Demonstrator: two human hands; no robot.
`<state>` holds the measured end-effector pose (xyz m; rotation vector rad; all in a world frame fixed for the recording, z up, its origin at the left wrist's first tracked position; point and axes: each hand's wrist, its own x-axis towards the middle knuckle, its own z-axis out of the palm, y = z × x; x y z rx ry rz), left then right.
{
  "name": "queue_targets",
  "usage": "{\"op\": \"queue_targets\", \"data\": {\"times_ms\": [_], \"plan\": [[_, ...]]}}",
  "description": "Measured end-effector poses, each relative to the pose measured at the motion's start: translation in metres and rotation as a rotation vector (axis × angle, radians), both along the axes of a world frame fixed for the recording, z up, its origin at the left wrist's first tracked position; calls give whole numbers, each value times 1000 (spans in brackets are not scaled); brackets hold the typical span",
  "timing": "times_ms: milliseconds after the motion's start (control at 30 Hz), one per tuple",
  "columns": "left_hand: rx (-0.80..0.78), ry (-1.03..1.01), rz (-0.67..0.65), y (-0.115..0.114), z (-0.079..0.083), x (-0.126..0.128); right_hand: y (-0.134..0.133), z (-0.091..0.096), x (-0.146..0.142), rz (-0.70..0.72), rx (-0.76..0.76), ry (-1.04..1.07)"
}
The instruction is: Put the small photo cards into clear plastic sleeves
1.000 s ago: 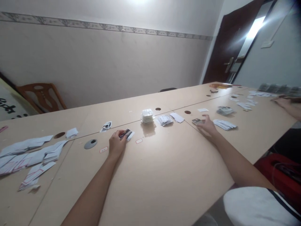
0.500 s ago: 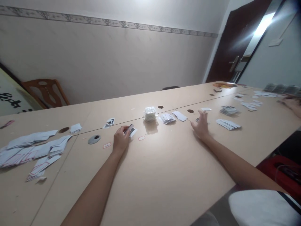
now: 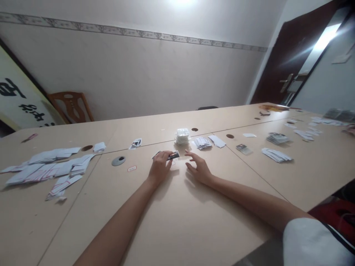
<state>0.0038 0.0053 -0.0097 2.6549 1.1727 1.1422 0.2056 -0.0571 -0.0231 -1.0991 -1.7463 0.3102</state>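
My left hand [image 3: 160, 165] is closed on a small dark picture card [image 3: 174, 155], held just above the table. Another card's white edge [image 3: 155, 155] shows behind its fingers. To the right of that card, my right hand [image 3: 199, 168] is open, fingers apart and curved, holding nothing. Beyond the hands stands a stack of clear plastic cases [image 3: 182, 136]. Beside it lie a pile of white cards [image 3: 202, 143] and some white slips [image 3: 217, 141]. Farther right is a dark card in a clear sleeve [image 3: 244, 149]. A red-bordered label [image 3: 132, 169] lies left of my left hand.
Piles of white paper cards [image 3: 52, 170] cover the table's left side. A grey cable-hole cover [image 3: 118, 161] and a few picture cards [image 3: 136, 143] lie nearer. At right are stacked sleeved cards [image 3: 277, 138] and white strips [image 3: 276, 154]. Another person's hand [image 3: 350, 129] shows at the right edge.
My right hand has moved left, from beside the sleeved card to next to my left hand. That sleeved card now lies uncovered. The card in my left hand is now turned with its picture showing.
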Motion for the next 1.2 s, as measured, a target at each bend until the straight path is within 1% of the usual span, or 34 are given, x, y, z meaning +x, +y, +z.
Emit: {"op": "queue_targets", "data": {"times_ms": [33,100,167,233,400,533,600,767,900,1067,1200], "plan": [[-2,12,-23,-2,0,2,8,0,-7,-18,-42,53],[-11,24,-54,-5,0,4,23,1,-17,-61,-115,88],[-21,28,-64,-5,-1,4,36,1,-24,-51,-123,72],[-36,33,-64,-3,-3,3,42,2,-28,-19,-106,80],[-45,50,-38,0,-5,-2,38,4,-28,15,-123,184],[-60,83,-29,0,-5,-3,37,5,-27,104,-257,261],[-91,80,-37,0,-5,-4,38,5,-28,133,-290,287],[-64,52,-56,-1,-5,-4,39,6,-29,108,-287,290],[-15,43,-30,-4,-3,-3,36,8,-30,157,-259,291],[91,30,15,-6,0,-4,33,8,-33,197,-195,254],[125,12,20,-8,1,-4,30,8,-35,195,-132,223]]}}
